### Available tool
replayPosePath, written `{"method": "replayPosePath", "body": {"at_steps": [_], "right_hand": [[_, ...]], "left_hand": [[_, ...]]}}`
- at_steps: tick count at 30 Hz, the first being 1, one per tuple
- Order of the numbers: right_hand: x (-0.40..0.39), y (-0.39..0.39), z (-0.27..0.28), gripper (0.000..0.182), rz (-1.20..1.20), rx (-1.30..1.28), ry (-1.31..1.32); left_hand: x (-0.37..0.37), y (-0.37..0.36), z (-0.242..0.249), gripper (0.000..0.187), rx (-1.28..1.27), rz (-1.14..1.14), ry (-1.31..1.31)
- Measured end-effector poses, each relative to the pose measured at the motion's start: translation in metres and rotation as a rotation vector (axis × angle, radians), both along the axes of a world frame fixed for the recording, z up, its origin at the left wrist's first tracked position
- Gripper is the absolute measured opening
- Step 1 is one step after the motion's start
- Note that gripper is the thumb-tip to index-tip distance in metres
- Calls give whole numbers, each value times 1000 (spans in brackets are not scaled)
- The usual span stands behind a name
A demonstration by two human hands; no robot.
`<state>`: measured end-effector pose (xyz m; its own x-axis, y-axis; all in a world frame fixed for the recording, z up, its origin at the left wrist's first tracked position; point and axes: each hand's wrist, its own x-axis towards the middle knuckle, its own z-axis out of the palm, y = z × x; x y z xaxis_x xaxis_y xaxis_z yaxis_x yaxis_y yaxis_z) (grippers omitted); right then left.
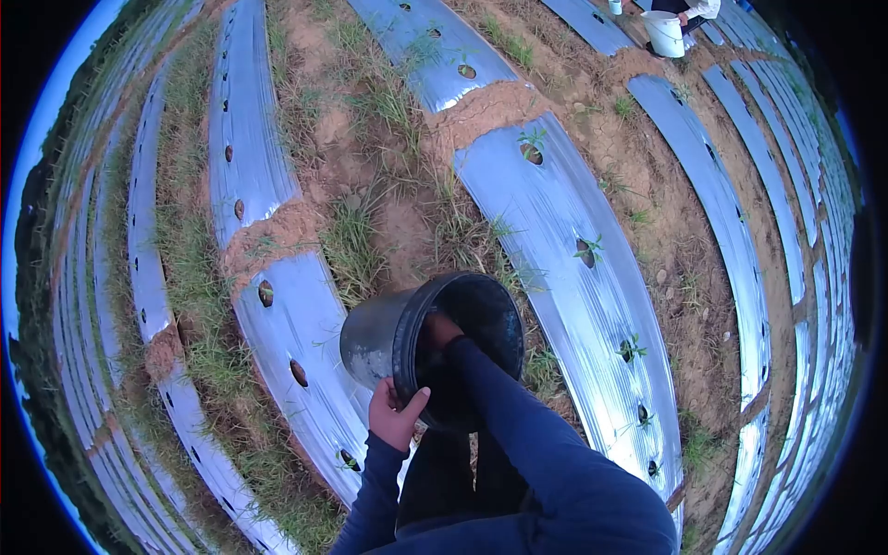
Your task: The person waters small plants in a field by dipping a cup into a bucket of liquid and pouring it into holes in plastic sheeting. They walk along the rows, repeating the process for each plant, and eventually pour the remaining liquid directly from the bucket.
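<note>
- Black bucket [375, 338] tipped above grassy furrow [356, 242], between film-covered rows [564, 217]; left hand [395, 424] pinches its rim.
- Right hand [441, 330] inside; finger grip can't be told (deep shadow).
- Risk, my judgement: tilt plus one-handed hold could let it roll, spilling any contents.

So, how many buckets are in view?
2: a black bucket, held at the rim by the left hand; a white bucket beside another person, upper right. Others may be hidden.

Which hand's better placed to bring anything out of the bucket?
Right hand, probably: it reaches inside the bucket, while the left hand grips its rim. Contents not visible.
</note>
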<state>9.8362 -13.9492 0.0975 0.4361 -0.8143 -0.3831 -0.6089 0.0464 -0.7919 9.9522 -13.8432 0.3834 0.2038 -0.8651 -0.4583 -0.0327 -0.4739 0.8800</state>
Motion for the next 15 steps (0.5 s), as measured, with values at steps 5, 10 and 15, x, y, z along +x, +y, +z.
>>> {"method": "replayPosePath", "body": {"at_steps": [5,10,15], "right_hand": [[-31,-53,106,31,133,-504,82],[-86,-119,148,18,116,-679,222],[-160,-198,147,13,-80,-686,241]], "left_hand": [[4,-70,-19,32,107,128,70],[-8,-129,-107,35,157,158,115],[-28,-197,-142,28,441,239,160]]}}
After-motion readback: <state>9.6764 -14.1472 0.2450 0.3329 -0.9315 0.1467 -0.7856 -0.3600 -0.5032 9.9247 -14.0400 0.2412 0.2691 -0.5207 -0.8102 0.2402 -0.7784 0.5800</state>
